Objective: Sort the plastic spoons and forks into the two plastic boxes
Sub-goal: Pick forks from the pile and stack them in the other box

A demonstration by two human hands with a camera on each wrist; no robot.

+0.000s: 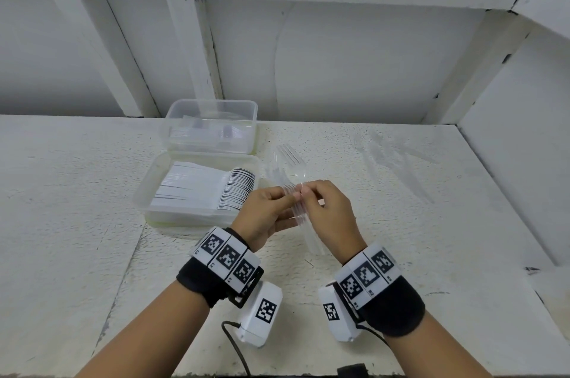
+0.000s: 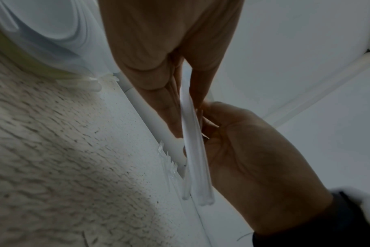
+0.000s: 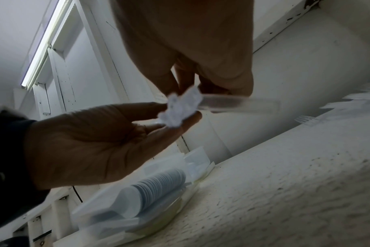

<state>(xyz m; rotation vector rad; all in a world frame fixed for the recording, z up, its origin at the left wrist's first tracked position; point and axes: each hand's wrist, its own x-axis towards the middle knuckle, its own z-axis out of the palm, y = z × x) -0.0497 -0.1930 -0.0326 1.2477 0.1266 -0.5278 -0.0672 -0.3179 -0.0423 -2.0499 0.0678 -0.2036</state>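
Most of the sorting looks done: the near box (image 1: 148, 192) holds a dense row of spoons (image 1: 237, 192), and the far box (image 1: 212, 106) behind it holds more cutlery. Both the left hand (image 1: 265, 214) and right hand (image 1: 330, 211) pinch a small bunch of cutlery (image 1: 288, 168) just right of the near box. A few loose forks (image 1: 388, 155) remain on the counter (image 1: 401, 254), farther right.

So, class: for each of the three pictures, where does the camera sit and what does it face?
Head: above, looking down at left hand, right hand, both forearms, two boxes.
Left wrist: along left hand, facing the clear cutlery and right hand.
Right wrist: along right hand, facing left hand.
Shared: all show both hands pinching the cutlery.
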